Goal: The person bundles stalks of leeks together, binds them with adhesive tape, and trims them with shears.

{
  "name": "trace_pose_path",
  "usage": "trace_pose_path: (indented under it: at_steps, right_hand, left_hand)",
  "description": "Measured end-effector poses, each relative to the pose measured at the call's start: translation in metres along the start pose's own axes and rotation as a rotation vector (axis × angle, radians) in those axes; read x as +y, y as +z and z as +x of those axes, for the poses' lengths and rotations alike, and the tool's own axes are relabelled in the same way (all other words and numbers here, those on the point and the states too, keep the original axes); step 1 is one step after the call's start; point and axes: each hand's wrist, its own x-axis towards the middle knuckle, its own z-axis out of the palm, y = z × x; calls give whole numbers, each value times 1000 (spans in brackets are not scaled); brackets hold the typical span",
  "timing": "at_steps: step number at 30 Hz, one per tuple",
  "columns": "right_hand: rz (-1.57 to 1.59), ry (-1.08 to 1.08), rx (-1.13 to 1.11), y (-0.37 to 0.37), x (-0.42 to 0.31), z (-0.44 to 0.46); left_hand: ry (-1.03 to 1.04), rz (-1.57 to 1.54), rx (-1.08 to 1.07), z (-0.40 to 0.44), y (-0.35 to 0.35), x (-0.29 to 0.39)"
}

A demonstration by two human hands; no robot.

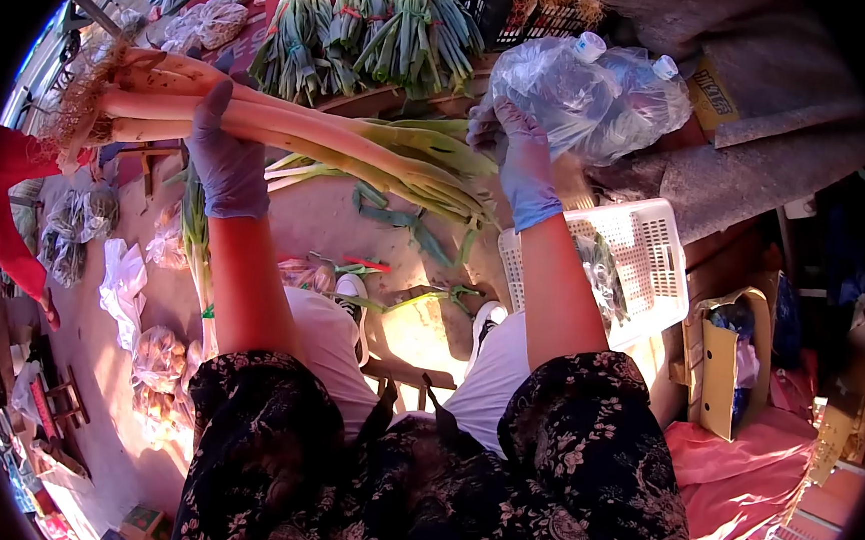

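Several thick leeks [292, 125] with pale stalks lie sideways in front of me, their roots at the left and green leaves at the right. My left hand [225, 150], in a purple glove, is wrapped round the pale stalks near the root end, thumb on top. My right hand [514, 140], also gloved, is beside the leaf ends with its fingers bent together; what they hold, if anything, is too hidden to tell. Loose green leaves [405, 226] lie on the ground below the leeks.
Tied leek bundles [369, 30] lie ahead. Bagged plastic bottles [585, 90] are beyond my right hand. A white basket [653, 265] and a cardboard box [722, 366] stand at the right. Bagged produce [160, 361] and a person's red sleeve [25, 211] are at the left.
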Motion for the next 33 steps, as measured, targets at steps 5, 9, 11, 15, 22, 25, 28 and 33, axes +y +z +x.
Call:
trace_pose_path:
  at_steps: [5, 9, 11, 15, 22, 25, 28, 33]
  right_hand:
    - [-361, 379, -454, 24, 27, -29]
    - [-1293, 290, -1185, 53, 83, -78]
    - [-1527, 341, -1266, 50, 77, -89]
    - [-1740, 279, -386, -22, 110, -32]
    - [-837, 385, 176, -94, 138, 29]
    - [-837, 371, 479, -124, 149, 37]
    - [-652, 686, 564, -174, 148, 32]
    - [-1242, 1132, -152, -125, 142, 6]
  left_hand:
    - [92, 56, 67, 4, -7, 18]
    - [142, 26, 180, 10, -14, 28]
    - [155, 12, 184, 8, -17, 33]
    - [229, 3, 204, 8, -21, 45]
    - [355, 154, 288, 1, -12, 54]
    - [238, -3, 278, 20, -41, 63]
    - [269, 24, 285, 30, -56, 77]
    - [301, -44, 371, 43, -79, 84]
